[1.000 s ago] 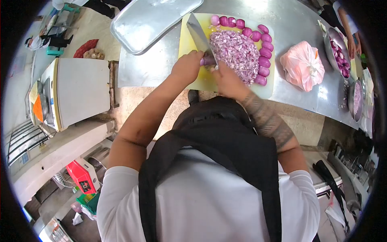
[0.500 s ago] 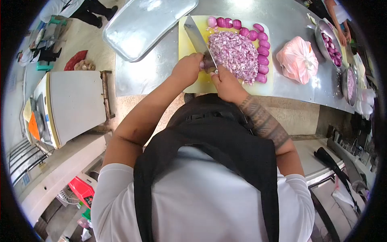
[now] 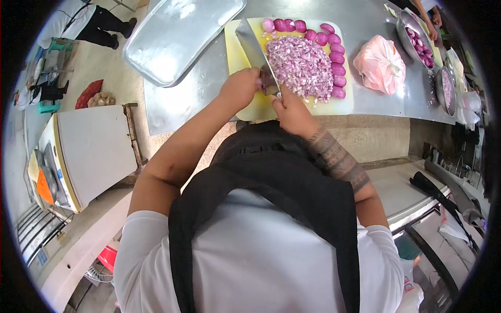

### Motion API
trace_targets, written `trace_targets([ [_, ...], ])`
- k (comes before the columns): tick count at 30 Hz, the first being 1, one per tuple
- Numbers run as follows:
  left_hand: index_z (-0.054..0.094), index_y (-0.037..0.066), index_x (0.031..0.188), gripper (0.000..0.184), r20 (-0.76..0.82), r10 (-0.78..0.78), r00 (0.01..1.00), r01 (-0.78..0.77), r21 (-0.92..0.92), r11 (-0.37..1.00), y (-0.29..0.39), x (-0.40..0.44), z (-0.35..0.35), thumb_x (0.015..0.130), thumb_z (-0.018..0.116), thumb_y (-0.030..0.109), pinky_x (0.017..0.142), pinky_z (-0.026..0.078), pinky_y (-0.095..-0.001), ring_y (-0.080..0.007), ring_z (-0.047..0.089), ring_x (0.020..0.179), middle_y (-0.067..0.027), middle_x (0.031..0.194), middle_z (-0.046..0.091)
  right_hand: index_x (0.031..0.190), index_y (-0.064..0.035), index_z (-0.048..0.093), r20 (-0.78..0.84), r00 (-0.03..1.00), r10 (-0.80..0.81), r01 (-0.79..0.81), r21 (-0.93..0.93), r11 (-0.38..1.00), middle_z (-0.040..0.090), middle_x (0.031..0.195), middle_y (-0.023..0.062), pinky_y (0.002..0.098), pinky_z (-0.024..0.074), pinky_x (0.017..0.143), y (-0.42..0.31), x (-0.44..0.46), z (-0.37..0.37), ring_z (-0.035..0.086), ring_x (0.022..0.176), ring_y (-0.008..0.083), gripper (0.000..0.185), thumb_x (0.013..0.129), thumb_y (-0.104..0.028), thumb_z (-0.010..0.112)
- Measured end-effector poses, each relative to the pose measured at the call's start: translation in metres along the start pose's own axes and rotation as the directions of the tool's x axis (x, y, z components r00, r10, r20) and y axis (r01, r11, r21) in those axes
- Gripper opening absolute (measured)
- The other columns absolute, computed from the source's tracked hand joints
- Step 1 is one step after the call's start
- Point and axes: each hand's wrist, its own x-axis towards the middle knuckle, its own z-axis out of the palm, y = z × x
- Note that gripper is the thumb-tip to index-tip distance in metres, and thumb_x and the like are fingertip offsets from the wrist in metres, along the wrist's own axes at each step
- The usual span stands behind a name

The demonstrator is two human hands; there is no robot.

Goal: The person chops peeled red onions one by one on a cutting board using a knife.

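Observation:
My right hand (image 3: 295, 111) grips a wide-bladed kitchen knife (image 3: 252, 46) by its handle, the blade slanting away to the upper left over the yellow-and-white cutting board (image 3: 342, 108). Close against the blade's left side, my left hand (image 3: 241, 88) is closed on a red onion piece (image 3: 259, 83), mostly hidden by the fingers and blade. Just right of the knife lies a broad heap of chopped red onion (image 3: 298, 65). Peeled red onion halves (image 3: 338, 69) line the board's far and right edges in a row.
A shallow metal tray (image 3: 156, 65) stands at the left of the steel table (image 3: 172, 112). To the right are a knotted pinkish plastic bag (image 3: 380, 65), a metal bowl of onions (image 3: 404, 31) and another bowl with chopped onion (image 3: 446, 91). Other people stand at far left and far right.
The whole view has shifted slightly, with the table and board a little further left and up. Both hands keep their hold on the knife and onion, almost unmoved over the board.

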Motion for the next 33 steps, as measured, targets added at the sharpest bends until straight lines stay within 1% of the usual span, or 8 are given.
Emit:
trace_targets([
  [4,0.067,0.001,0.11,0.028,-0.096,0.197,0.976,-0.189,0.087,0.978,-0.004,0.0,-0.001,0.092,0.072,0.022,0.09,0.052,-0.0509,-0.042,0.067,0.102,-0.0224,0.104,0.068,0.11,0.005,0.057,0.008,0.992,0.122,-0.122,-0.019,0.992,0.064,0.081,0.026,0.0496,0.0495,0.073,0.009,0.0,-0.026,0.065,0.076,0.0418,0.031,0.104,-0.025,0.059],
  [5,0.066,0.001,0.107,0.026,-0.093,0.164,0.982,-0.158,0.067,0.985,-0.003,0.002,0.0,0.092,0.072,0.021,0.089,0.052,-0.051,-0.0426,0.066,0.101,-0.0225,0.103,0.067,0.107,0.0052,0.056,-0.009,0.992,0.128,-0.127,0.007,0.992,0.065,0.083,0.0277,0.0515,0.0496,0.074,0.006,-0.003,-0.032,0.067,0.08,0.0445,0.03,0.103,-0.024,0.06],
  [8,0.066,0.002,0.104,0.023,-0.064,0.075,0.995,-0.074,0.016,0.997,0.002,0.001,0.001,0.093,0.071,0.021,0.089,0.052,-0.0509,-0.0431,0.065,0.099,-0.0224,0.101,0.065,0.106,0.0062,0.055,-0.069,0.997,-0.034,0.014,-0.268,0.963,0.067,0.088,0.0307,0.0542,0.0499,0.076,-0.023,-0.015,-0.039,0.067,0.087,0.0486,0.03,0.102,-0.023,0.06],
  [14,0.067,0.0,0.102,0.023,-0.067,0.052,0.996,-0.056,-0.062,0.997,-0.007,0.005,0.009,0.093,0.071,0.021,0.088,0.053,-0.0503,-0.0424,0.067,0.099,-0.0224,0.098,0.069,0.107,0.007,0.055,-0.072,0.995,-0.068,0.044,-0.299,0.953,0.067,0.091,0.0346,0.0585,0.0507,0.08,-0.011,-0.004,0.004,0.066,0.092,0.0529,0.032,0.102,-0.024,0.057],
  [18,0.067,0.0,0.098,0.019,-0.098,0.022,0.995,-0.029,-0.066,0.997,-0.004,0.001,0.007,0.092,0.072,0.017,0.088,0.054,-0.0503,-0.0426,0.067,0.1,-0.0221,0.098,0.07,0.11,0.0056,0.054,0.005,0.999,-0.043,0.042,-0.289,0.957,0.068,0.092,0.0339,0.0598,0.0509,0.083,-0.056,-0.006,-0.026,0.066,0.091,0.053,0.031,0.102,-0.025,0.055],
  [25,0.066,0.001,0.101,0.019,-0.135,0.074,0.988,-0.077,-0.019,0.997,-0.009,0.002,0.013,0.088,0.072,0.013,0.088,0.053,-0.0509,-0.042,0.067,0.101,-0.0209,0.1,0.069,0.106,0.0061,0.056,-0.02,0.998,-0.059,0.051,-0.282,0.958,0.067,0.091,0.0333,0.0586,0.05,0.082,-0.054,-0.008,-0.019,0.065,0.094,0.0527,0.032,0.103,-0.026,0.056],
  [28,0.066,0.0,0.103,0.019,-0.052,0.023,0.998,-0.026,-0.052,0.998,-0.005,0.001,0.007,0.088,0.07,0.01,0.091,0.052,-0.0497,-0.0408,0.066,0.103,-0.02,0.105,0.069,0.107,0.0057,0.055,-0.106,0.994,-0.014,-0.013,-0.253,0.968,0.067,0.091,0.0331,0.0594,0.0492,0.082,-0.02,-0.006,0.013,0.065,0.093,0.0529,0.032,0.103,-0.026,0.055],
  [33,0.067,0.001,0.103,0.018,-0.131,0.296,0.946,-0.298,0.002,0.954,-0.018,-0.003,-0.003,0.086,0.067,0.006,0.094,0.051,-0.0476,-0.04,0.063,0.102,-0.0176,0.107,0.066,0.108,0.0053,0.056,-0.102,0.994,0.031,-0.062,-0.319,0.946,0.068,0.092,0.033,0.0596,0.0496,0.083,-0.023,-0.005,-0.018,0.066,0.093,0.0524,0.03,0.102,-0.025,0.056],
])
